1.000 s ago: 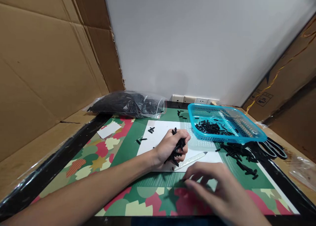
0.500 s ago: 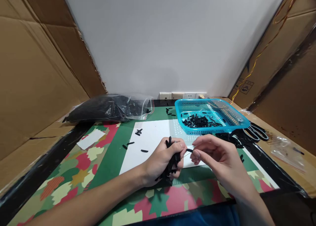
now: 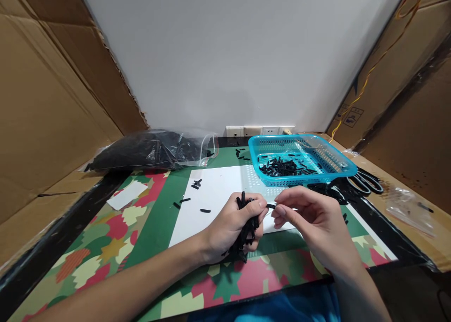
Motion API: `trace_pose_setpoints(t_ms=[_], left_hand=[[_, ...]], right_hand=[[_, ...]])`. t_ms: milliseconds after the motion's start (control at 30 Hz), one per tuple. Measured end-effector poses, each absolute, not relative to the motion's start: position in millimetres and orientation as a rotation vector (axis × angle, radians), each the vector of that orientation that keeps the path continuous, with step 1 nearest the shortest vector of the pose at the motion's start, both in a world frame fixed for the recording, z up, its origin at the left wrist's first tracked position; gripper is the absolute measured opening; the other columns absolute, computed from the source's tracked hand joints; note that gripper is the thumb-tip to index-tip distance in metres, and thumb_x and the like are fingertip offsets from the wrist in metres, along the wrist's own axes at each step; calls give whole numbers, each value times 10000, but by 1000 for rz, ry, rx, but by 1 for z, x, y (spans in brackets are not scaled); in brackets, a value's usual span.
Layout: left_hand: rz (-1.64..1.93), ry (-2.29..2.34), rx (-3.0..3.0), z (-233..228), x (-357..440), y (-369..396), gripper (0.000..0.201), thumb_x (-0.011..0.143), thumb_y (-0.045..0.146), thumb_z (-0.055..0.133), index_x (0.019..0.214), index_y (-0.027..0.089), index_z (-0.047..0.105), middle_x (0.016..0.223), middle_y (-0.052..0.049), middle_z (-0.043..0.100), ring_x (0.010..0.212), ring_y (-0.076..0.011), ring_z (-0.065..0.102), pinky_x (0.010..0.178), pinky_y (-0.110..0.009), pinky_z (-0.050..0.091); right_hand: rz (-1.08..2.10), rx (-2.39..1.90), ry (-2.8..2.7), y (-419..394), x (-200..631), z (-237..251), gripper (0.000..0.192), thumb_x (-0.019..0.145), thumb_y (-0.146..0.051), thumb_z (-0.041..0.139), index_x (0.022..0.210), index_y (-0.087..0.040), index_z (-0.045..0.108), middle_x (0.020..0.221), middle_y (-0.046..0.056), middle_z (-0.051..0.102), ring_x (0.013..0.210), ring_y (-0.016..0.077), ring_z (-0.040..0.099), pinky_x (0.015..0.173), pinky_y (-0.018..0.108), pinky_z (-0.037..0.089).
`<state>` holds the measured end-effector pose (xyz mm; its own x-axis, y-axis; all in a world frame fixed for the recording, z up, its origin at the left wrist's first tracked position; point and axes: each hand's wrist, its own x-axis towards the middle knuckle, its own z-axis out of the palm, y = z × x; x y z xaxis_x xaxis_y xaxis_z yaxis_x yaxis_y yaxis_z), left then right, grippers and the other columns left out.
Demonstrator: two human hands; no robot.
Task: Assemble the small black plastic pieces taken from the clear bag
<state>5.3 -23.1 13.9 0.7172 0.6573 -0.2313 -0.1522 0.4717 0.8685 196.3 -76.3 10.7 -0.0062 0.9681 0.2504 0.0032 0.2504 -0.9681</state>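
My left hand [image 3: 232,226] fists a half-hidden bundle of short black sticks [image 3: 246,230]; my right hand [image 3: 310,218] pinches one small black piece [image 3: 270,206].

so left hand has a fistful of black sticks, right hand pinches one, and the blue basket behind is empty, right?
Not quite. In the head view the blue basket holds a pile of black sticks, so it is not empty. The rest stands: the left hand grips a bundle, and the right hand pinches one stick.
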Motion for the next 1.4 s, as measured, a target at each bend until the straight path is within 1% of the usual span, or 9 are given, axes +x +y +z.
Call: trace_pose_setpoints(t_ms=[200, 367, 500, 567, 667, 767, 867, 1100, 1400], left_hand=[[546, 604, 935, 16, 6, -23, 413, 918, 479, 732, 716, 182, 529, 518, 52, 509, 383, -38, 325, 373, -144, 336], [553, 593, 931, 16, 5, -23, 414, 933, 478, 715, 716, 184, 522, 519, 58, 488, 397, -36, 305, 387, -141, 330], [554, 583, 925, 16, 4, -22, 417, 941, 478, 710, 717, 191, 507, 502, 79, 427, 405, -39, 284, 394, -140, 318], [556, 587, 922, 16, 4, -22, 410, 943, 470, 711, 720, 191, 509, 508, 81, 420, 413, -41, 284, 397, -141, 322], [559, 590, 929, 15, 4, -22, 391, 954, 456, 702, 732, 187, 525, 522, 70, 451, 415, -40, 293, 396, -141, 332], [559, 563, 940, 14, 3, -22, 380, 963, 451, 694, 744, 187, 531, 520, 69, 458, 411, -38, 294, 395, -138, 336], [558, 543, 933, 14, 3, -22, 380, 971, 442, 682, 738, 186, 526, 517, 69, 454, 404, -35, 294, 393, -134, 335], [544, 588, 905, 19, 5, -20, 341, 962, 397, 641, 718, 182, 540, 513, 48, 484, 377, -43, 323, 359, -133, 314], [553, 590, 882, 18, 5, -21, 324, 962, 380, 632, 724, 187, 525, 503, 54, 484, 364, -38, 299, 348, -128, 307]], right_hand=[[1036, -1013, -1291, -76, 196, 9, 171, 953, -363, 787, 956, -193, 766, 857, 43, 779, 714, 188, 782, 678, 280, 655], [1057, -1017, -1271, -76, 196, 10, 182, 928, -364, 814, 942, -189, 766, 856, 51, 796, 703, 196, 794, 678, 285, 670], [1105, -1022, -1198, -76, 197, 9, 256, 909, -387, 835, 1061, -202, 744, 848, 58, 829, 707, 220, 805, 682, 326, 697], [1118, -1024, -1171, -76, 199, 8, 303, 904, -393, 841, 1118, -205, 737, 853, 64, 836, 744, 235, 812, 679, 335, 703], [1121, -1045, -1212, -75, 200, 7, 251, 915, -405, 825, 1042, -192, 785, 907, 81, 828, 851, 252, 811, 667, 306, 694], [1097, -1094, -1318, -75, 199, 8, 230, 943, -410, 790, 904, -186, 821, 901, 71, 811, 812, 210, 773, 656, 263, 669], [1041, -1127, -1360, -75, 199, 9, 231, 952, -396, 776, 854, -193, 826, 860, 46, 796, 712, 163, 720, 622, 234, 639], [934, -1111, -1373, -77, 199, 7, 127, 939, -326, 795, 875, -228, 846, 854, 27, 795, 712, 164, 712, 607, 233, 609], [836, -1124, -1416, -77, 198, 5, 88, 951, -296, 776, 927, -245, 843, 897, 20, 810, 691, 155, 722, 625, 246, 605]])
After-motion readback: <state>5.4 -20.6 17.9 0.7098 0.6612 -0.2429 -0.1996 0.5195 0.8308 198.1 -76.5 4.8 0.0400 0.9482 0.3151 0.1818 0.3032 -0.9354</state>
